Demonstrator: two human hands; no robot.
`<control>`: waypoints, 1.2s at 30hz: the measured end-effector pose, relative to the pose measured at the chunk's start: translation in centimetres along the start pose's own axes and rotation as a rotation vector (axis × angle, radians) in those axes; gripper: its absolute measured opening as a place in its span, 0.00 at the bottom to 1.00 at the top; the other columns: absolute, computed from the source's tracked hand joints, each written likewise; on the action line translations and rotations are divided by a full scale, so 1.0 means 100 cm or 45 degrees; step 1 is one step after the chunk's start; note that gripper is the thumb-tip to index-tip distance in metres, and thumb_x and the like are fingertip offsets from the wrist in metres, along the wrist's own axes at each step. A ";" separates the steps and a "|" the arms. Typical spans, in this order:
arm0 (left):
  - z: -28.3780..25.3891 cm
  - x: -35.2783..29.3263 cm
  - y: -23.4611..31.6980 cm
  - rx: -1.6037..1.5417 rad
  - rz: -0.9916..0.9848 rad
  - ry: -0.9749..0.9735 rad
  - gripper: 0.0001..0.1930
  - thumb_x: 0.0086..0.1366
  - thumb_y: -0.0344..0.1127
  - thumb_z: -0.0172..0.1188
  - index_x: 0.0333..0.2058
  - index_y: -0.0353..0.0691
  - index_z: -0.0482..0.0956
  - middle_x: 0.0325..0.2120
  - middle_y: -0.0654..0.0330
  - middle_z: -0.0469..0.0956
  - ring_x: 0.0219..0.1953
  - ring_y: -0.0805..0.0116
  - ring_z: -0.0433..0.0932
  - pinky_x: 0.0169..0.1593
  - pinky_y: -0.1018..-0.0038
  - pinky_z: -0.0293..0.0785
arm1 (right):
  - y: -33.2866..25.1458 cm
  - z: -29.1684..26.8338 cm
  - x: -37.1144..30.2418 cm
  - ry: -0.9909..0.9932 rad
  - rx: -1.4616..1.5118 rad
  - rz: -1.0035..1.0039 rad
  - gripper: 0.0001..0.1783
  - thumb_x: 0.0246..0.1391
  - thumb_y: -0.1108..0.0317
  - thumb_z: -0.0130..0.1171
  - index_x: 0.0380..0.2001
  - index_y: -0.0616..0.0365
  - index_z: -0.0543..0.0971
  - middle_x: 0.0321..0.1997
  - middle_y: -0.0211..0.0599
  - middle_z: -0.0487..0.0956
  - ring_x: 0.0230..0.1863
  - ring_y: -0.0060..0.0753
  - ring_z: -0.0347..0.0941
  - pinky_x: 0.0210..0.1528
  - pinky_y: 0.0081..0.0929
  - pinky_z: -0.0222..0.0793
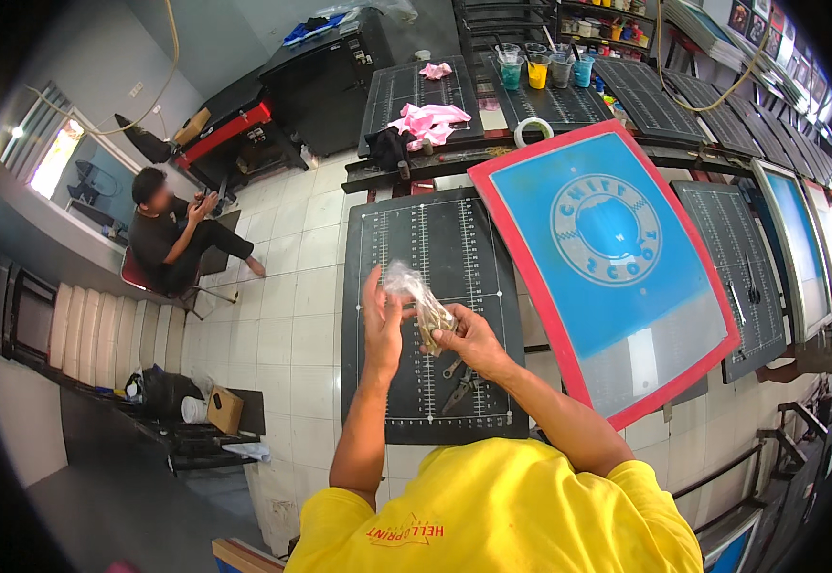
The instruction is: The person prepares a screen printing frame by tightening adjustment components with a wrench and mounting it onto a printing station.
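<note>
My right hand (473,341) is closed on the lower part of a clear plastic bag (416,294), which contains small brass-coloured metal pieces whose exact kind I cannot make out. Beside the bag's loose upper end, my left hand (384,323) has its fingers raised and apart. It may touch the plastic. Both hands are above a black printing platen (387,372) marked with white rulers. Pliers (459,392) lie on that platen below my right hand, and what looks like a small spanner (451,368) lies near them.
A red-framed printing screen (617,349) with blue mesh leans close on the right. Farther back are pink cloths (428,122), a tape roll (533,132) and several cups of ink (537,72). A seated person (179,234) is at the left, across the tiled floor (277,315).
</note>
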State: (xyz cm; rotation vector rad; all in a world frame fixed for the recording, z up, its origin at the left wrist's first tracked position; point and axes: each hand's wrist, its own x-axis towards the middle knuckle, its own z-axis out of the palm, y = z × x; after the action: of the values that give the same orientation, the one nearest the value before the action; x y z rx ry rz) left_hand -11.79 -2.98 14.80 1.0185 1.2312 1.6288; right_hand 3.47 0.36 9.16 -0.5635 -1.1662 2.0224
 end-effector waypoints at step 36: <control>-0.052 -0.103 -0.054 0.195 -0.575 -0.097 0.30 0.71 0.61 0.41 0.42 0.37 0.77 0.22 0.64 0.78 0.18 0.81 0.69 0.22 0.84 0.64 | 0.006 -0.047 -0.039 0.392 -0.709 -0.009 0.12 0.59 0.63 0.60 0.28 0.62 0.77 0.18 0.25 0.70 0.21 0.16 0.65 0.23 0.22 0.61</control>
State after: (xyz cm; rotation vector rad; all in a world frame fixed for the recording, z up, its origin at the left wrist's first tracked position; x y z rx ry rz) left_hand -12.52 -13.25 7.39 0.8101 1.4291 1.1524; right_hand 8.85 -0.21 6.40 -1.0956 -1.5270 1.5183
